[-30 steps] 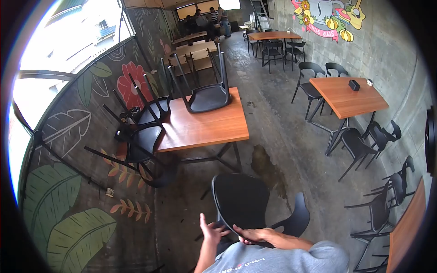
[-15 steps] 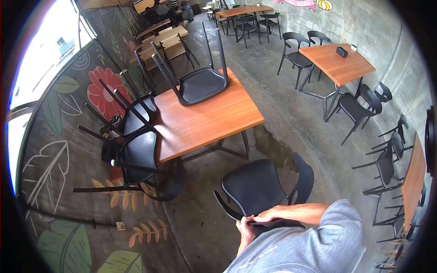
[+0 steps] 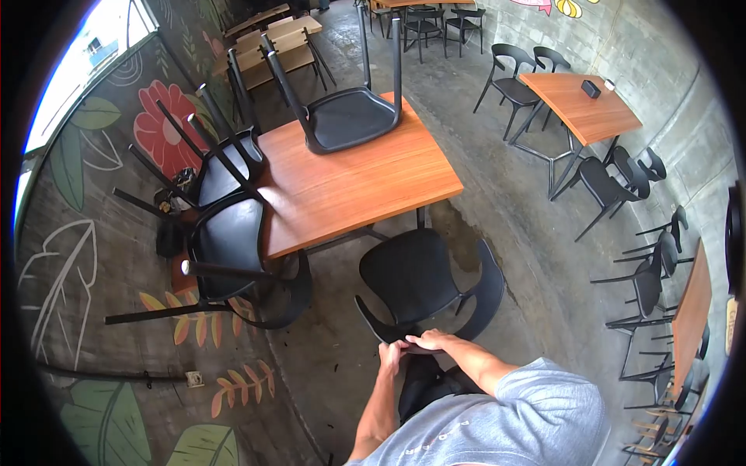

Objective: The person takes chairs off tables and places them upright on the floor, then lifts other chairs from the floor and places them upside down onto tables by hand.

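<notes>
A black chair (image 3: 408, 273) stands upright on the floor, its seat toward the near side of a wooden table (image 3: 350, 182). My left hand (image 3: 391, 354) and my right hand (image 3: 428, 340) are side by side, both closed on the top of its curved backrest. Upside down on the table rests another black chair (image 3: 351, 119), legs up. Two more upturned chairs, one farther back (image 3: 227, 167) and one nearer (image 3: 227, 241), lie at the table's left end with their legs pointing up and outward.
Along the right wall stand a second wooden table (image 3: 579, 109) with black chairs around it and a third table (image 3: 691, 314) with chairs. Light wooden tables (image 3: 284, 46) are at the back left. A painted wall with a cable runs along the left.
The chair has turned from a tilted pose to standing upright and now sits closer to the table. Both hands have come together on its backrest. The view has tipped downward.
</notes>
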Tool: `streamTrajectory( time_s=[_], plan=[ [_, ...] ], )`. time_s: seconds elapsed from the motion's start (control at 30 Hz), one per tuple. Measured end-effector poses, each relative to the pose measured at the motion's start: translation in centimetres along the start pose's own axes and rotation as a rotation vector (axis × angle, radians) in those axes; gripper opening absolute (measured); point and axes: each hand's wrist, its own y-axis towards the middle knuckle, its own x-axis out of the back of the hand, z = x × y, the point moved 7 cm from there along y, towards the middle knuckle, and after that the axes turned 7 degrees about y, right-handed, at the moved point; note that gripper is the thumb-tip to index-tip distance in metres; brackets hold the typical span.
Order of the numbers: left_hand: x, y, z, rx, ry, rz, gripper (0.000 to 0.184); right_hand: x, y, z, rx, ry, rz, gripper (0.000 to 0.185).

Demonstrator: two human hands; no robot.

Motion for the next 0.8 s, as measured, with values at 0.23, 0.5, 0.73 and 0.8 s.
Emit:
streamTrajectory(
  time_s=[0.23,0.5,0.73,0.8],
  plan=[
    [0.1,2.1,-1.0,0.058,0.086,0.148,0.015,2.8,-5.1,0.1,0.22,0.092,-0.219,0.078],
    [1.8,-9.3,-4.6,-0.19,0.273,0.361,0.033,1.5,-18.0,-4.3,0.522,0.846,-0.705,0.034],
    [7.8,-22.5,-8.4,-0.48,0.166,0.397,0.029,-10.4,-24.0,7.3,0.68,1.356,-0.306,0.032],
    [10.4,-24.2,-8.9,-0.544,0.077,0.343,0.025,-13.0,-24.3,10.8,0.724,1.319,-0.115,0.033]
  ],
)
